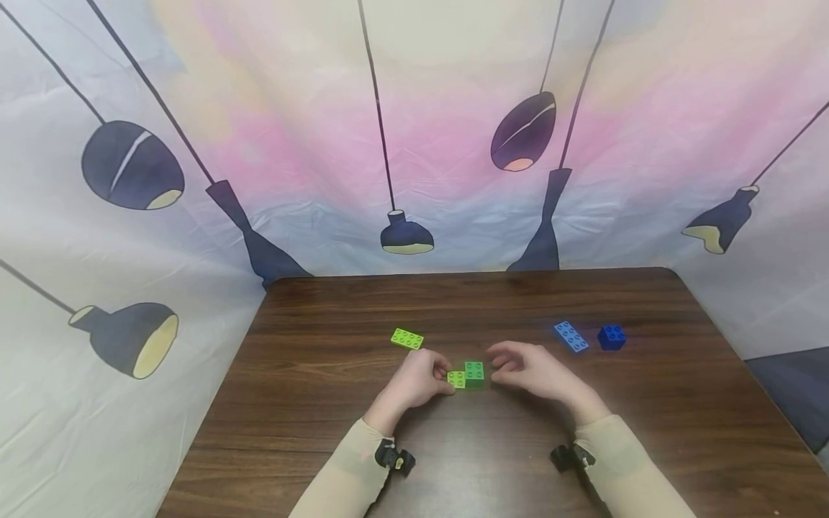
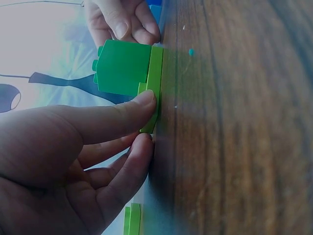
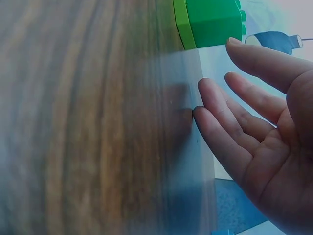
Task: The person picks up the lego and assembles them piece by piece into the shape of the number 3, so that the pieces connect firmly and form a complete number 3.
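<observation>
At the middle of the table a green building block [image 1: 474,374] is seated on one end of a thin lime-green building block [image 1: 456,379]. My left hand [image 1: 417,377] pinches the other end of the thin block between thumb and fingers, seen closely in the left wrist view, where the green block [image 2: 124,67] stands with its studs showing. Just to the right of the pair, my right hand [image 1: 534,369] is held apart with relaxed fingers and nothing in them. In the right wrist view a gap separates its fingers from the green block [image 3: 212,22].
A second thin lime-green block [image 1: 407,339] lies behind my left hand. To the back right are a thin light-blue block [image 1: 571,336] and a taller dark-blue block [image 1: 612,337]. The brown wooden table [image 1: 311,338] ends at a lamp-patterned cloth backdrop [image 1: 324,165].
</observation>
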{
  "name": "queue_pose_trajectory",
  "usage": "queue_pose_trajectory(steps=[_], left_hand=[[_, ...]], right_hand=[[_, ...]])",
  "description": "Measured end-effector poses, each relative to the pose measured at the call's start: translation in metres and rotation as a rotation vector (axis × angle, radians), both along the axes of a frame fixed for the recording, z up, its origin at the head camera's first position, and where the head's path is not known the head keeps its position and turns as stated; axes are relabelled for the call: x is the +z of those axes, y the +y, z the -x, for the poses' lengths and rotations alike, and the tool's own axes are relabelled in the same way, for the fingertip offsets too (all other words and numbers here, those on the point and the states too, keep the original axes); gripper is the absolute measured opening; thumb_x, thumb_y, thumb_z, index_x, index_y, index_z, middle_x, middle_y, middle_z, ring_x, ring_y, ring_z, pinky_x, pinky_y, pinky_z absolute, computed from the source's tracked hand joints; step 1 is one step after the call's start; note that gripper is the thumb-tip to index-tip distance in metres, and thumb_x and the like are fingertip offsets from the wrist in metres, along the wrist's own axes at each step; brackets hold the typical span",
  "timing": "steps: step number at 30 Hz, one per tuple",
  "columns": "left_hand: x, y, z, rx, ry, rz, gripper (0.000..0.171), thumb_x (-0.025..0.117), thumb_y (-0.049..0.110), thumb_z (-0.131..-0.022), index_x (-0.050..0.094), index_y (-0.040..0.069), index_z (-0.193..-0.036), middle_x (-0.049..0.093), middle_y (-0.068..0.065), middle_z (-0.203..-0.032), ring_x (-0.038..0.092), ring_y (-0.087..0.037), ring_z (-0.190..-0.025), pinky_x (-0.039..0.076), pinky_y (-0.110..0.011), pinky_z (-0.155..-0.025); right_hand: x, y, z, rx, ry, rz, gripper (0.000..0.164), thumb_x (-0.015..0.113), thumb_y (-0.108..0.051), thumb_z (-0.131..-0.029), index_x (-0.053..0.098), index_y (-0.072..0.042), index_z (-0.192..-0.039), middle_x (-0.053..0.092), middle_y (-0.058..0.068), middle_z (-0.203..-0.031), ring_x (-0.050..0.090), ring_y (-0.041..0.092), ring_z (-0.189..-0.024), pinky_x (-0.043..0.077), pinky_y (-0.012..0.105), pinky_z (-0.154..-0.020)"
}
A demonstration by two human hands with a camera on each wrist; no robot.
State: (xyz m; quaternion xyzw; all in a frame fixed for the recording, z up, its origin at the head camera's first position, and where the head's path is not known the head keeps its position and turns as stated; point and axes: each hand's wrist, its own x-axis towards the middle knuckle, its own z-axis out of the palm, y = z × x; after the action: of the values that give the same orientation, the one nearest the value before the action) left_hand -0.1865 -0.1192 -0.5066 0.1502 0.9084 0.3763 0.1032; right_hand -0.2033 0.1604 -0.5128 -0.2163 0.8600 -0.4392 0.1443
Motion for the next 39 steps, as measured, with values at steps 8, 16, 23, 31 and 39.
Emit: queue_pose_trajectory(steps=[8, 16, 23, 31, 39], left_hand=[[0.000, 0.000, 0.000, 0.002, -0.010, -0.003, 0.030, 0.095, 0.006, -0.077, 0.078, 0.001, -0.101, 0.066, 0.001, -0.081, 0.058, -0.010, -0.075, 0.051, -0.029, -0.070], [0.000, 0.000, 0.000, -0.003, -0.008, -0.007, 0.029, 0.094, 0.006, -0.077, 0.078, 0.001, -0.101, 0.066, 0.001, -0.082, 0.058, -0.009, -0.076, 0.051, -0.029, -0.070], [0.000, -0.001, 0.000, 0.001, -0.010, -0.009, 0.029, 0.094, 0.007, -0.078, 0.079, 0.001, -0.102, 0.066, 0.001, -0.081, 0.058, -0.010, -0.076, 0.051, -0.029, -0.070], [-0.001, -0.001, 0.000, 0.003, -0.017, -0.010, 0.030, 0.094, 0.006, -0.078, 0.078, 0.001, -0.102, 0.064, 0.002, -0.081, 0.058, -0.010, -0.075, 0.050, -0.029, -0.069], [-0.001, -0.001, 0.000, 0.000, -0.014, -0.004, 0.029, 0.094, 0.007, -0.078, 0.078, 0.001, -0.102, 0.064, 0.002, -0.081, 0.058, -0.010, -0.075, 0.050, -0.029, -0.069]], right_hand=[[0.002, 0.003, 0.000, -0.029, -0.028, -0.008, 0.045, 0.081, -0.027, -0.097, 0.068, -0.010, -0.137, 0.075, 0.002, -0.118, 0.072, 0.020, -0.107, 0.057, 0.051, -0.095], [0.005, 0.004, -0.001, -0.031, -0.029, -0.018, 0.044, 0.080, -0.028, -0.098, 0.068, -0.011, -0.137, 0.075, 0.002, -0.117, 0.072, 0.021, -0.108, 0.056, 0.053, -0.097], [0.005, 0.004, -0.001, -0.024, -0.018, -0.029, 0.043, 0.079, -0.029, -0.099, 0.068, -0.011, -0.137, 0.075, 0.001, -0.117, 0.072, 0.021, -0.108, 0.056, 0.053, -0.097], [0.006, 0.004, -0.002, -0.022, -0.015, -0.031, 0.044, 0.079, -0.029, -0.099, 0.068, -0.010, -0.137, 0.075, 0.001, -0.117, 0.072, 0.021, -0.108, 0.055, 0.054, -0.097], [0.011, 0.009, -0.001, 0.022, -0.011, -0.035, 0.045, 0.077, -0.033, -0.100, 0.069, -0.011, -0.138, 0.075, 0.001, -0.120, 0.070, 0.025, -0.115, 0.054, 0.055, -0.100]])
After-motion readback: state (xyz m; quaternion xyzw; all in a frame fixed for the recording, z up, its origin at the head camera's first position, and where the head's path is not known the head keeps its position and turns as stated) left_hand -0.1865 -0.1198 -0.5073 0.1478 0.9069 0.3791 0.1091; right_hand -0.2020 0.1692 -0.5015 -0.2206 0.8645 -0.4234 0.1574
